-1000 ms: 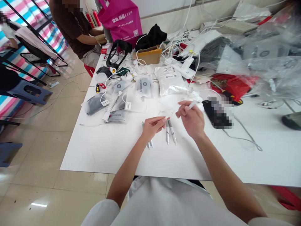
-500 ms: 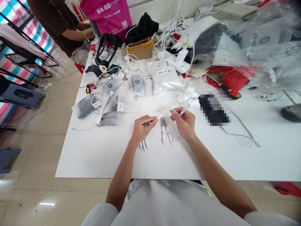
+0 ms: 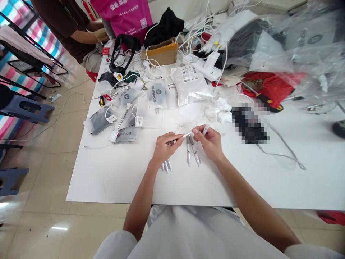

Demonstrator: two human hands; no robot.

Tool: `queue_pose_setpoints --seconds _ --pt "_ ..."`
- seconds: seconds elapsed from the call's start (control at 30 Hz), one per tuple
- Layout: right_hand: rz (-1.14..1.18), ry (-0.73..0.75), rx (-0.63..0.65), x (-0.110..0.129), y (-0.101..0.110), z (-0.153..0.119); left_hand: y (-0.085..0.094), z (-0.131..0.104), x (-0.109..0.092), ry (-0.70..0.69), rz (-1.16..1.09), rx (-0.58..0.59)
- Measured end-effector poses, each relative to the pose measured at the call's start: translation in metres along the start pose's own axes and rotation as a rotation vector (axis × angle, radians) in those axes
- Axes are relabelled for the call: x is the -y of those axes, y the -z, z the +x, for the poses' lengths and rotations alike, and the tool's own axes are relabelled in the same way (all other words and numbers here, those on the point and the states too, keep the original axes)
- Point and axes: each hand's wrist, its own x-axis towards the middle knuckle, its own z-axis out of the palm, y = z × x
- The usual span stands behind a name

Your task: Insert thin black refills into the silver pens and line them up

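Observation:
Pinched in my left hand (image 3: 165, 147) is a dark pen part with a white, thin front (image 3: 187, 135) pointing right. The fingertips of my right hand (image 3: 211, 142) meet the tip of that white front, and a white pen barrel (image 3: 206, 129) sticks up between its fingers. Between my hands two grey and white pens (image 3: 194, 153) lie on the white table (image 3: 115, 180). Several more pens (image 3: 167, 165) lie beside my left wrist, their upper parts hidden under the hand.
Packaged pouches (image 3: 157, 94), a white parcel (image 3: 191, 84) and tangled cables (image 3: 199, 39) cover the back of the table. A red bag (image 3: 280, 86) and a blurred dark object (image 3: 249, 124) with a grey cord are at right. A person (image 3: 81, 36) sits at the far left.
My right hand has come closer to my left, and its fingertips now touch the white front of the pen part. The view has shifted slightly.

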Motion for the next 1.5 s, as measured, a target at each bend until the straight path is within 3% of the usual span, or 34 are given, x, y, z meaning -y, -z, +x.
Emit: queue_pose_setpoints --seconds 0.47,0.7,1.2,1.37,1.5 --pt "-0.049 -0.02 0.023 0.001 -0.002 -0.001 0.004 0.0 0.002 -0.029 0.08 0.019" --pt "-0.114 -0.056 0.151 0.0 0.0 -0.001 0.008 0.0 0.003 -0.04 0.104 0.036" --pt "0.28 -0.299 0.26 0.004 -0.01 0.0 0.008 0.0 0.006 -0.073 0.092 0.023" --pt "0.117 -0.221 0.234 0.005 -0.01 -0.004 0.008 0.0 0.01 -0.101 0.153 0.083" --pt "-0.094 -0.159 0.211 0.008 -0.006 -0.005 0.013 -0.001 0.01 -0.124 0.141 0.205"
